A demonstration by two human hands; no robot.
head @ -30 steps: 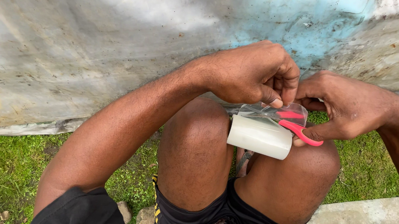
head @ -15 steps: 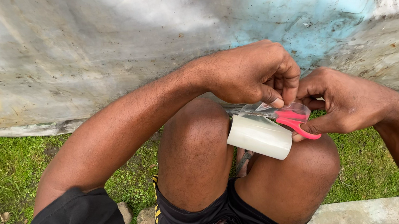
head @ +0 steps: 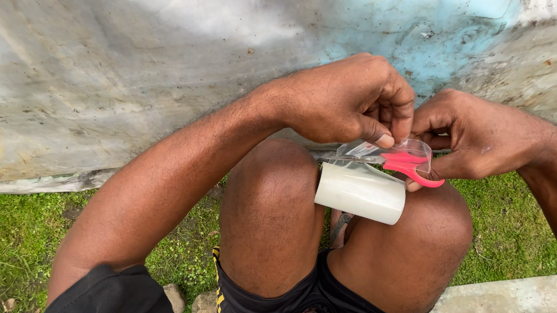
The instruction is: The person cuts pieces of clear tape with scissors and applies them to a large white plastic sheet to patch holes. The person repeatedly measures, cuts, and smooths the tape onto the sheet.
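While the left hand (head: 347, 101) keeps pinching the clear film (head: 380, 152), the right hand (head: 480, 137) has closed the red-handled scissors (head: 407, 165) slightly above the white roll (head: 360, 192).

Both hands (head: 351, 102) (head: 480, 134) cut clear film (head: 380, 151) with red scissors (head: 407, 165).

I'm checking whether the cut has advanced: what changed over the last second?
Almost nothing. The right hand still grips the red-handled scissors, and the left hand still pinches the clear film above the white roll resting on the knees. No visible shift.
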